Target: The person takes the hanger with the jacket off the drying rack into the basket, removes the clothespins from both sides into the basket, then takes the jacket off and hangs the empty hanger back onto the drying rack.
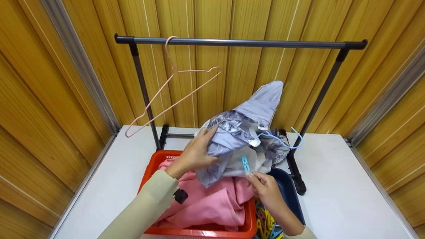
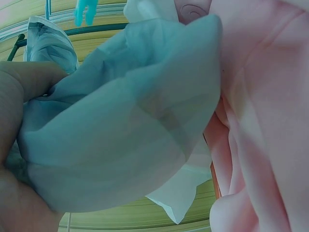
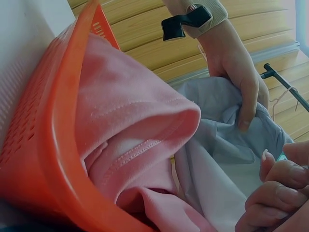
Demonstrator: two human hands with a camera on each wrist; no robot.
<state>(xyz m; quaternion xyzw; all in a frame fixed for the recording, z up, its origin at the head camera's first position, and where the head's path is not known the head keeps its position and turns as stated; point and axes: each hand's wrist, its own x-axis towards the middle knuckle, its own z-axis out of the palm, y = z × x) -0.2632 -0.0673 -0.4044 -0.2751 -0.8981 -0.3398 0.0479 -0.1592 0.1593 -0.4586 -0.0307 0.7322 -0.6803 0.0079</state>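
Observation:
My left hand point(image 1: 198, 151) grips a light grey garment point(image 1: 262, 104) with a dark-and-white patterned part; its thumb and fingers fold round the cloth, as the right wrist view also shows. A light blue hanger point(image 1: 280, 141) sticks out of the garment on the right, beside small white pieces point(image 1: 255, 141) whose kind I cannot tell. Between thumb and forefinger, my right hand point(image 1: 267, 191) pinches a blue clothespin point(image 1: 245, 163), held upright in front of the garment's pale lower part. The garment hangs above an orange basket point(image 1: 251, 220) of pink clothing point(image 1: 206, 209).
A pink hanger point(image 1: 154, 116) hangs at the left of the rack's bar point(image 1: 252, 42). Right of the basket, partly under my right arm, a dark blue container point(image 1: 289, 186) holds several coloured clothespins point(image 1: 264, 220). Everything stands on a white table point(image 1: 345, 186) before wood-look walls.

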